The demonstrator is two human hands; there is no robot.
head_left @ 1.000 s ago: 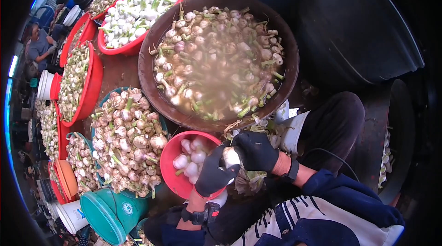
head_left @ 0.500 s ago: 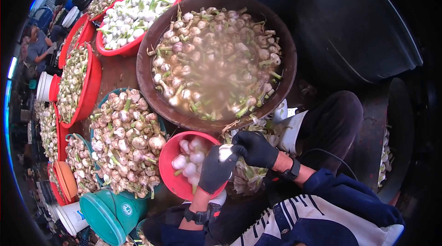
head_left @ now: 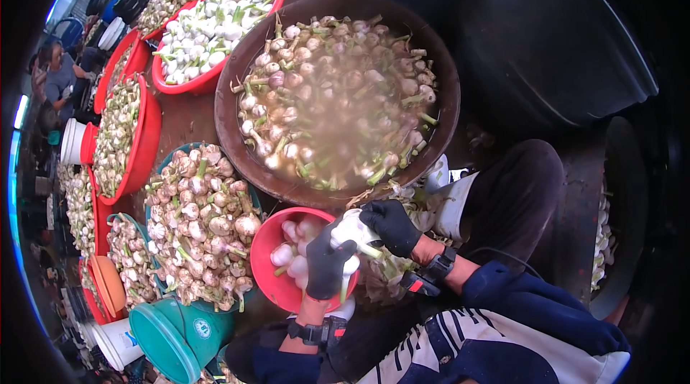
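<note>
A white garlic bulb (head_left: 352,227) with a pale green stem rests in my left hand (head_left: 326,263), whose black-gloved fingers wrap round it. My right hand (head_left: 392,227), gloved in black too, has its fingers curled and pinched against the bulb's right side. Just under my left hand is a pinkish-red bucket (head_left: 264,277) with several cleaned white garlic bulbs (head_left: 284,253) inside. Loose garlic peelings (head_left: 388,269) are heaped below my right hand.
Beyond my hands stands a big brown basin (head_left: 230,161) of garlic in cloudy water. At left are a heap of unpeeled garlic (head_left: 205,222), a tipped green bucket (head_left: 162,344) and red tubs (head_left: 147,147) of garlic. A large black container (head_left: 560,39) stands at far right. A person (head_left: 61,82) sits at far left.
The bulb has turned in my left hand, so more of its white side and its stem show. My right hand has shifted slightly, and its palm has rolled. The view has moved a little.
</note>
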